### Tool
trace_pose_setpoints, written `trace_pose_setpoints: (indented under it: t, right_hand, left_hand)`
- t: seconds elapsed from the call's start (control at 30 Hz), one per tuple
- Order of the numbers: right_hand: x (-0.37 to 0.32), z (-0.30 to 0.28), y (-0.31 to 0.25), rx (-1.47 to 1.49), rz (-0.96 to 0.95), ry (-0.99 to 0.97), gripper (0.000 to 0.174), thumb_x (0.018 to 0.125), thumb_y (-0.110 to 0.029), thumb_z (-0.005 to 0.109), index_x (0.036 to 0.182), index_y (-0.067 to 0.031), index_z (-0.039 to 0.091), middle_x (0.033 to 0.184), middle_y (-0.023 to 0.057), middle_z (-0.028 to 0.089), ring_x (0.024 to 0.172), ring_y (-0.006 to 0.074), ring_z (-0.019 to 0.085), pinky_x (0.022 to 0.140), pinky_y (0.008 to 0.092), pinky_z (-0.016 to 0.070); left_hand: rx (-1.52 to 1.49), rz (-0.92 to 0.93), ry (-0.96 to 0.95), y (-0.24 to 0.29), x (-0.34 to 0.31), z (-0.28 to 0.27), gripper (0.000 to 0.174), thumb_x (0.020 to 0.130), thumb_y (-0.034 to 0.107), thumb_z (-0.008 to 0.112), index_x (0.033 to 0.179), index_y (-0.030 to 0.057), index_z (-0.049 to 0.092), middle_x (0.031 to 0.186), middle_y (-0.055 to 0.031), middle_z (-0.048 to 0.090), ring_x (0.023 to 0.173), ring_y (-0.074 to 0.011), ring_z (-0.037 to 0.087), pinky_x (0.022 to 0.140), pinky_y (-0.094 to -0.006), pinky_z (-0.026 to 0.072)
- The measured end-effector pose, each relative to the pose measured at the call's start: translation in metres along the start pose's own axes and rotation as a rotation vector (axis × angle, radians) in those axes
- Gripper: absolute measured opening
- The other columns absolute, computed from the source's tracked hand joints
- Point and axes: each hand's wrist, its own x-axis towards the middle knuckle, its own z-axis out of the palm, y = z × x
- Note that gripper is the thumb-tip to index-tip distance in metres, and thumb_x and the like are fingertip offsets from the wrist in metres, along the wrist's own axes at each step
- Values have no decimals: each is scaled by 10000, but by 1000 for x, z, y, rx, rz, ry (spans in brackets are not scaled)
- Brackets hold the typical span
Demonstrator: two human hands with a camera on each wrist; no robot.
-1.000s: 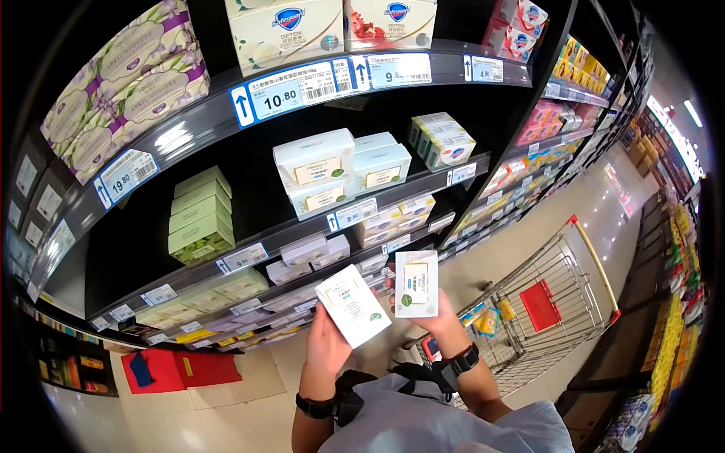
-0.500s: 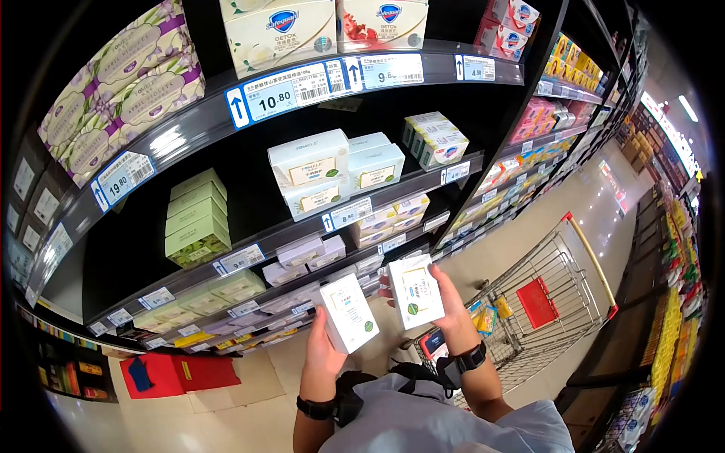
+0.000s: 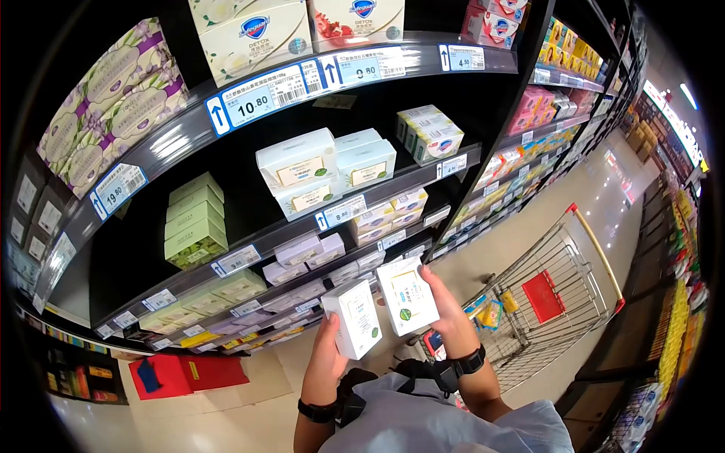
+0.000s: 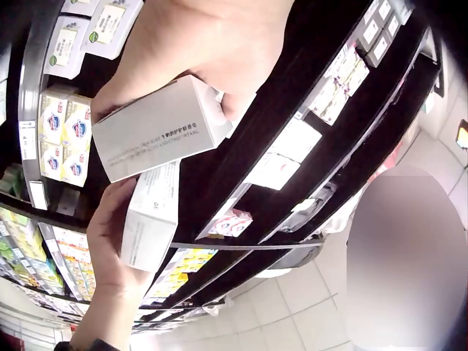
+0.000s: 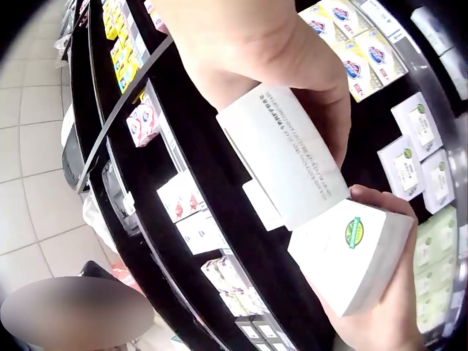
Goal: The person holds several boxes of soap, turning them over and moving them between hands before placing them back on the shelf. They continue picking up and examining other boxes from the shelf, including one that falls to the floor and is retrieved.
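Observation:
In the head view my left hand (image 3: pixel 326 358) grips a white soap box (image 3: pixel 356 320) by its left side, with the thumb along its edge. My right hand (image 3: pixel 447 304) holds a second white soap box (image 3: pixel 408 297) from the right, its labelled face turned up. The boxes are side by side at chest height, in front of the shelf. In the left wrist view, small print runs along the side of the left soap box (image 4: pixel 157 131). A round green mark shows on the left box (image 5: pixel 351 252) in the right wrist view.
Similar pale boxes (image 3: pixel 306 170) stand on the shelf ahead, near green boxes (image 3: pixel 196 226) and Safeguard boxes (image 3: pixel 257 41). Price tags line the shelf edges (image 3: pixel 177 147). A shopping cart (image 3: pixel 544 302) with several packages stands at the right. A red object (image 3: pixel 189 374) is at lower left.
Both boxes have been turned and tilted in the hands, and the right one has shifted slightly left and down. The shelf has drifted a little left in view.

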Motion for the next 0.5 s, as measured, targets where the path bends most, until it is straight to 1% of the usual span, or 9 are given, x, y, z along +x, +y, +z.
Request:
trace_pose_setpoints:
  t: [0.1,0.17,0.2,0.27,0.3,0.33,0.4,0.43,0.5]
  right_hand:
    - [-1,-1,0,-14,7,-58,444,852,-332,417,1180,-35,390,1098,88,516,950,173,533,792,285,440]
    - [-3,8,1,-119,-124,20,477,865,-325,383,1264,-81,285,1212,122,413,1039,225,477,860,319,398]
    - [-6,13,1,-115,-125,19,477,865,-325,383,1264,-81,285,1212,122,413,1039,225,477,860,319,398]
    - [-12,21,-1,-332,-149,100,487,874,-274,372,1306,-120,205,1275,81,325,1122,186,380,909,286,336]
    - [-14,22,-3,-342,-121,81,533,852,-224,411,1318,-115,176,1295,86,283,1154,176,328,939,258,274]
    - [-15,21,-2,-340,-124,80,533,852,-224,411,1318,-115,176,1295,86,283,1154,176,328,939,258,274]
    - [-18,20,3,-870,-332,27,573,828,-226,432,1316,-92,164,1314,162,245,1203,235,244,979,294,198]
    - [-24,27,3,-1214,-489,50,590,815,-253,454,1311,-85,182,1314,203,227,1222,278,202,984,343,173]
    - [-35,46,2,-1355,-441,114,584,817,-265,452,1305,-73,196,1308,217,226,1224,296,195,978,369,173]
  left_hand:
    - [4,3,9,-2,0,2,453,860,282,425,1225,42,308,1202,-91,415,1101,-216,409,907,-368,344]
    - [-29,-27,33,-3,1,4,430,868,283,406,1214,39,327,1201,-88,417,1094,-212,416,901,-363,347]
    - [-25,-27,34,-6,2,4,430,868,283,406,1214,39,327,1201,-88,417,1094,-212,416,901,-363,347]
    - [13,19,44,-11,5,4,418,874,278,390,1210,36,333,1201,-86,418,1096,-207,413,897,-351,347]
    - [16,19,44,-12,6,5,418,874,278,390,1210,36,333,1201,-86,418,1096,-207,413,897,-351,347]
    - [6,-4,62,-12,7,7,416,875,277,386,1211,36,332,1203,-85,417,1097,-203,410,898,-344,343]
    - [-2,-28,82,-14,9,10,415,877,275,382,1212,36,331,1204,-84,415,1099,-199,408,900,-337,339]
    - [29,-16,98,-18,9,13,416,876,277,383,1212,37,330,1201,-81,418,1096,-195,409,901,-331,336]
    - [61,-7,114,-26,11,17,418,876,278,383,1213,37,329,1198,-78,420,1093,-191,410,903,-325,333]
